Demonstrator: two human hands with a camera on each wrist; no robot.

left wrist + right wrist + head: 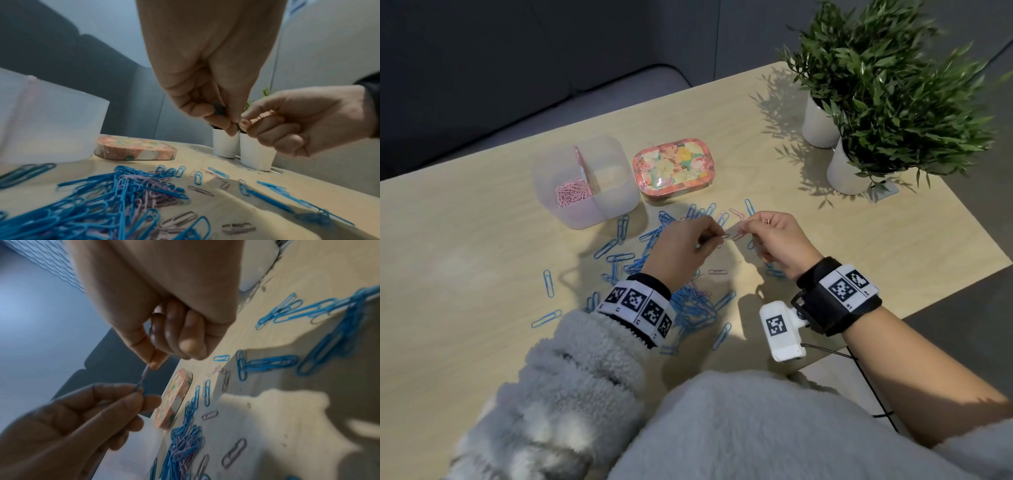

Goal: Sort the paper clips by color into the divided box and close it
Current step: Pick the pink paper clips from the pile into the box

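Note:
The translucent divided box [616, 202] stands open at the back of the table, with pink clips [570, 197] in its left compartment; the right one looks empty. A floral lid or tin [673, 168] lies just right of it. Blue and pink paper clips [688, 308] are scattered and heaped in front [123, 194]. Both hands meet above the heap. My left hand [226, 120] pinches a blue clip [219, 108]. My right hand [153, 363] pinches a pink clip [146, 371] that touches the blue one end to end. Other pink clips [766, 221] show in the right fist.
Two leafy plants in white pots [820, 126] [846, 171] stand at the back right of the wooden table [893, 240]. The table's right edge runs close to my right forearm. A dark sofa lies beyond the far edge.

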